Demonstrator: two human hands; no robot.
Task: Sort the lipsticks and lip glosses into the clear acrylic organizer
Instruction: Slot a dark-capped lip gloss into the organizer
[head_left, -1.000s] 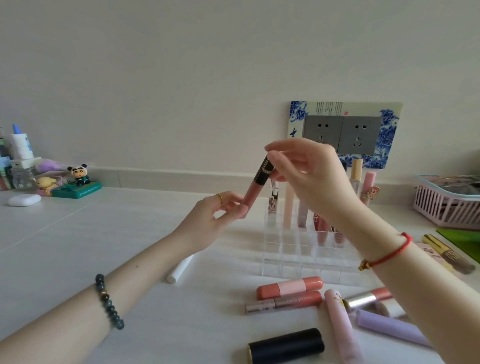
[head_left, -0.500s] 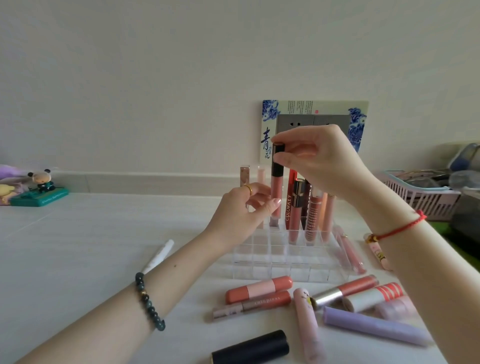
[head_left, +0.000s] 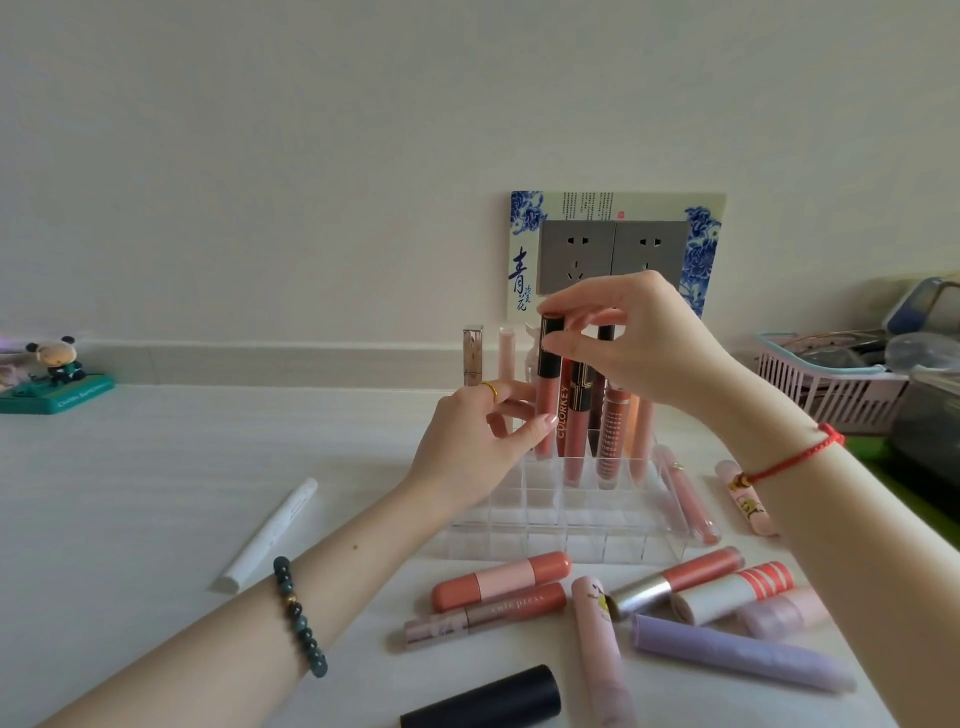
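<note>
Two hands on one lip gloss (head_left: 548, 395): pink tube, black cap, upright, lower end in a back-row cell of the clear acrylic organizer (head_left: 561, 519). Right hand (head_left: 639, 348) pinches the black cap from above, thumb and forefinger closed on it. Left hand (head_left: 478, 441) sits at the tube's lower half, fingers curled, thumb tip touching the tube; full grip or just steadying, cannot tell. Gold ring on that hand, dark bead bracelet (head_left: 300, 616) on the left wrist, red cord (head_left: 784, 462) on the right.

Same back row, just right of the held tube: several more upright glosses, one marked COLORKEY (head_left: 563, 415). Front rows of the organizer hold nothing visible.

On the white table (head_left: 156, 493), in front of the organizer: coral-and-pink tube (head_left: 501, 580), "cute press" gloss (head_left: 485, 616), pale pink tube (head_left: 602, 654), silver-capped coral tube (head_left: 675, 582), white tube with red stripes (head_left: 735, 592), lilac tube (head_left: 737, 654), black cylinder (head_left: 483, 701). A pink gloss (head_left: 685, 499) lies along the organizer's right side. White pen-like tube (head_left: 270, 535) lies left, well apart.

Behind: grey double socket (head_left: 613, 257) in a blue-and-white frame, pink basket (head_left: 826, 384) at right, panda figure (head_left: 54, 358) at far left.
</note>
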